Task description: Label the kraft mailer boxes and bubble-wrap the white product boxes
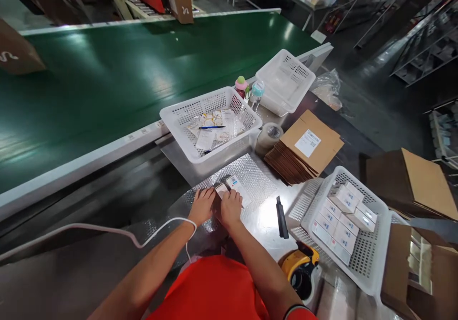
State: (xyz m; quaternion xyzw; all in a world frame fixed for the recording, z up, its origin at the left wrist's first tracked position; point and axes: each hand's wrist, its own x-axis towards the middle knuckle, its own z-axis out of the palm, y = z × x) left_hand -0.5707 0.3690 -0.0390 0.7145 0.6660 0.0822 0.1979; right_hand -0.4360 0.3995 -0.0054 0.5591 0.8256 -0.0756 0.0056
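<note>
My left hand [202, 207] and my right hand [231, 207] are close together at the near edge of a sheet of bubble wrap [252, 170] on the metal bench. Between them is a small flat box [221, 189], pale on top with a dark edge, which the fingers of both hands grip from either side. Much of it is hidden under the fingers. Just beyond my right fingertips, a white box with a blue and red label [234, 182] lies on the wrap. A white cable [134, 239] passes by my left wrist.
A black box cutter [282, 219] and a yellow tape dispenser [298, 265] lie to the right. One white basket [193, 157] holds papers and a pen; another [381, 243] holds white boxes. Flattened cartons [324, 141] are stacked beside a film roll [266, 141]. A green conveyor [125, 81] runs behind.
</note>
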